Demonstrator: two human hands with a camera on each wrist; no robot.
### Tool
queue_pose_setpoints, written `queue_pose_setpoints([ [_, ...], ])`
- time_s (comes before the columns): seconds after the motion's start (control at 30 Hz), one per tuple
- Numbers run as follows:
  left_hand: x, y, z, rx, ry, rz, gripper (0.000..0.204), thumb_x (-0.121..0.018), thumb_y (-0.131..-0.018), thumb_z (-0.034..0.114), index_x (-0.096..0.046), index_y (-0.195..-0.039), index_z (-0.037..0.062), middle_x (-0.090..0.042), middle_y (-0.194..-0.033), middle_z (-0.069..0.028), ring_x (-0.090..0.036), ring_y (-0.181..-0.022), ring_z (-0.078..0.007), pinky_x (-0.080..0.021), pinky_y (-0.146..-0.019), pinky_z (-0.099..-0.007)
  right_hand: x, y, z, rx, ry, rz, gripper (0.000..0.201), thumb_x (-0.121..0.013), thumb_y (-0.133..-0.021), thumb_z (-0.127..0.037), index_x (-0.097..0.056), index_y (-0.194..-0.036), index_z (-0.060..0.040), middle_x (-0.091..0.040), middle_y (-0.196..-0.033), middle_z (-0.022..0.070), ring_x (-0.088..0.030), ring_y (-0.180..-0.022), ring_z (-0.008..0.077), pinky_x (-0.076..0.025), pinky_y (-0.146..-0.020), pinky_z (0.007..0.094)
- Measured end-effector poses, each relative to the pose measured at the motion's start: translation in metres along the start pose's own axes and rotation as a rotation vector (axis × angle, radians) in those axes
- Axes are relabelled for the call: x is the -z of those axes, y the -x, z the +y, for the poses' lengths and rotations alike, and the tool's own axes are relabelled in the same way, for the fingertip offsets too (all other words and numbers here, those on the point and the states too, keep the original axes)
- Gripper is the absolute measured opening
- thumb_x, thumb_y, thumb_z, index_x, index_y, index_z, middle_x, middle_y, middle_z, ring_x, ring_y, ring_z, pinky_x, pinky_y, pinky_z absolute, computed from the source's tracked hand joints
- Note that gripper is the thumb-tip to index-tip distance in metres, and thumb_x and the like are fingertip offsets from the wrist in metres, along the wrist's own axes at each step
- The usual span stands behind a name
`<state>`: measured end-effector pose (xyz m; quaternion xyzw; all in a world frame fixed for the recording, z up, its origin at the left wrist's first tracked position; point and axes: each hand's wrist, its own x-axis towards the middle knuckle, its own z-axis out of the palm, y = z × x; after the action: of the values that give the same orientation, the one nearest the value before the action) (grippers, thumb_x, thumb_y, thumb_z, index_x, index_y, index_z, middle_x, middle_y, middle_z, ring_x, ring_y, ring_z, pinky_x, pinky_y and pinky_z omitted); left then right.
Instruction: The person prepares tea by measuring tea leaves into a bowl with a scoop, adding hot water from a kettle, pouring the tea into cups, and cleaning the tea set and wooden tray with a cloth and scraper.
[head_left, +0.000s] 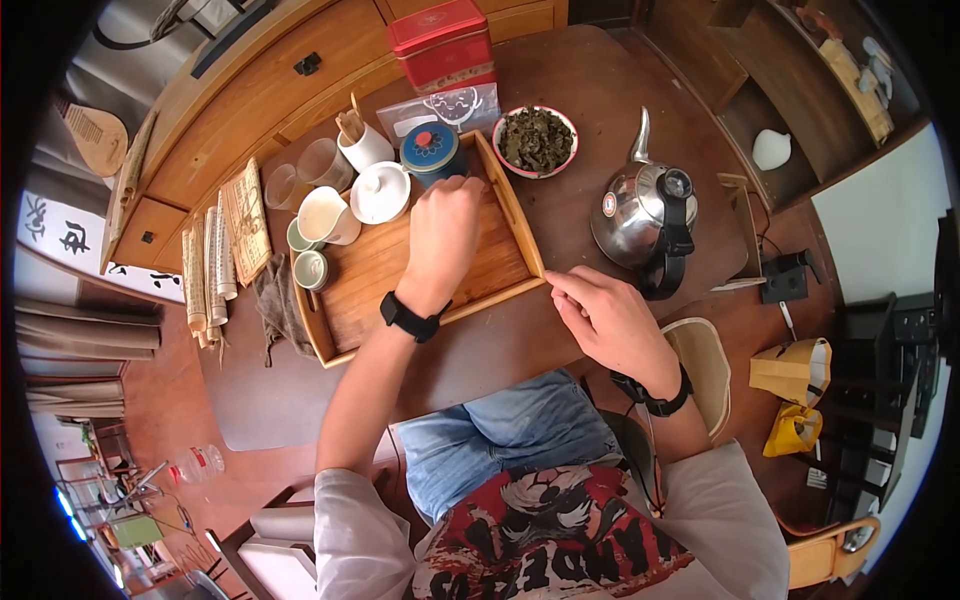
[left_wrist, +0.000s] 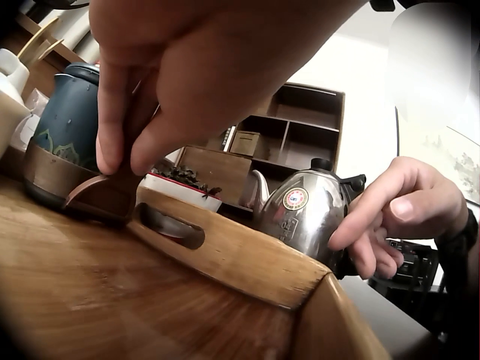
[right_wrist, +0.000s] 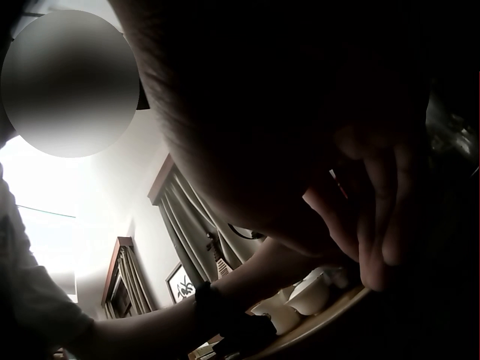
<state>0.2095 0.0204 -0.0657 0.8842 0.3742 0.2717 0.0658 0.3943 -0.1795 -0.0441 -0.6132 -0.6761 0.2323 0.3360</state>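
A blue lidded tea mug [head_left: 428, 150] with a red knob stands at the back of the wooden tray [head_left: 400, 290]. In the left wrist view its brown lower band and curved brown handle [left_wrist: 86, 190] show. My left hand [head_left: 447, 230] reaches down at the mug's near side, thumb and fingertips pinching the handle. My right hand [head_left: 605, 315] is by the tray's near right corner, its index finger extended to the rim and the other fingers loosely bent. Much of the right hand is dark in the right wrist view.
A white lidded bowl [head_left: 380, 193], a white pitcher [head_left: 328, 216] and small green cups [head_left: 311, 269] stand along the tray's left side. Right of the tray are a bowl of tea leaves [head_left: 537, 142] and a steel kettle [head_left: 645, 215]. A red tin [head_left: 440, 45] stands behind.
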Motion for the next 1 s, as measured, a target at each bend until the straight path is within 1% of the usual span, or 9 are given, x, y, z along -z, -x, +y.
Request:
queue_pose_setpoints([
  [0.1,-0.003,0.002,0.003,0.041,-0.009,-0.064,0.01,-0.072,-0.095,0.001,-0.079,-0.102,-0.0014,-0.079,-0.101,-0.0187,-0.075,-0.092,-0.0407,-0.062,-0.082,-0.0491,0.002,0.0,-0.001,-0.016,0.007,-0.015,0.027,-0.065,-0.106,-0.012,-0.073,-0.128,0.002,-0.07,-0.101,0.0175,-0.072,-0.088,0.0415,-0.059,-0.076,0.05],
  [0.17,-0.003,0.008,0.001,-0.027,0.017,-0.047,0.013,-0.072,-0.092,-0.001,-0.079,-0.103,-0.0018,-0.079,-0.101,-0.0195,-0.075,-0.094,-0.0408,-0.062,-0.082,-0.0494,0.003,0.001,-0.002,-0.022,0.01,-0.023,0.027,-0.065,-0.107,-0.012,-0.072,-0.129,0.0019,-0.07,-0.101,0.0174,-0.072,-0.088,0.0414,-0.059,-0.076,0.0501],
  [0.37,0.021,0.057,0.036,-0.007,0.14,-0.147,0.022,-0.07,-0.088,-0.004,-0.077,-0.109,-0.001,-0.078,-0.105,-0.0189,-0.074,-0.096,-0.0404,-0.062,-0.085,-0.0492,-0.001,0.001,0.0,-0.056,-0.024,-0.06,0.028,-0.065,-0.106,-0.011,-0.072,-0.131,0.0017,-0.071,-0.101,0.0168,-0.072,-0.089,0.0408,-0.058,-0.077,0.0495],
  [0.43,0.022,0.073,0.043,-0.02,0.17,-0.136,0.023,-0.071,-0.087,-0.004,-0.077,-0.109,-0.0001,-0.078,-0.105,-0.0184,-0.074,-0.097,-0.0399,-0.062,-0.084,-0.0488,-0.004,0.001,0.002,-0.019,-0.018,-0.039,0.032,-0.066,-0.105,-0.004,-0.071,-0.136,0.0033,-0.073,-0.102,0.0138,-0.071,-0.075,0.0283,-0.057,-0.07,0.0371],
  [0.63,0.029,0.063,0.032,-0.005,0.241,-0.034,0.014,-0.074,-0.091,-0.002,-0.079,-0.105,-0.0002,-0.078,-0.101,-0.0165,-0.075,-0.087,-0.0342,-0.062,-0.078,-0.0435,-0.003,-0.001,0.0,-0.011,-0.023,-0.055,0.033,-0.065,-0.105,0.0,-0.071,-0.138,0.0038,-0.074,-0.103,0.0127,-0.072,-0.08,0.0246,-0.058,-0.07,0.0331],
  [0.7,0.031,0.055,0.025,0.222,0.435,0.059,0.011,-0.076,-0.092,0.002,-0.079,-0.102,-0.0015,-0.076,-0.091,-0.0145,-0.073,-0.074,-0.0264,-0.059,-0.072,-0.0379,0.002,0.0,-0.003,-0.018,-0.021,-0.069,0.034,-0.065,-0.105,0.001,-0.071,-0.138,0.0037,-0.075,-0.104,0.0128,-0.073,-0.08,0.0242,-0.059,-0.07,0.0326],
  [0.8,0.035,0.049,0.021,0.393,0.498,0.145,0.007,-0.076,-0.087,0.004,-0.075,-0.092,-0.0008,-0.071,-0.079,-0.0146,-0.069,-0.064,-0.0293,-0.057,-0.065,-0.0391,0.002,0.001,-0.005,-0.032,-0.034,-0.072,0.033,-0.067,-0.103,0.0,-0.071,-0.136,0.0036,-0.074,-0.103,0.0136,-0.073,-0.08,0.0272,-0.059,-0.072,0.0355],
  [0.83,0.032,0.05,0.012,0.338,0.478,0.173,0.013,-0.077,-0.09,0.004,-0.079,-0.101,-0.0025,-0.07,-0.071,-0.0086,-0.066,-0.065,-0.0132,-0.055,-0.065,-0.0311,0.001,0.001,-0.004,-0.037,-0.046,-0.061,0.032,-0.069,-0.102,-0.002,-0.072,-0.133,0.0036,-0.073,-0.1,0.0142,-0.073,-0.078,0.0308,-0.058,-0.072,0.039],
  [1.0,0.038,0.06,-0.005,0.586,0.612,-0.017,0.012,-0.073,-0.097,0.005,-0.077,-0.102,-0.0056,-0.08,-0.096,-0.0133,-0.072,-0.072,-0.0118,-0.056,-0.066,-0.0287,-0.003,-0.001,-0.005,-0.043,-0.038,-0.086,0.032,-0.069,-0.103,-0.003,-0.072,-0.133,0.0034,-0.073,-0.102,0.0145,-0.074,-0.078,0.0304,-0.059,-0.073,0.0384],
])
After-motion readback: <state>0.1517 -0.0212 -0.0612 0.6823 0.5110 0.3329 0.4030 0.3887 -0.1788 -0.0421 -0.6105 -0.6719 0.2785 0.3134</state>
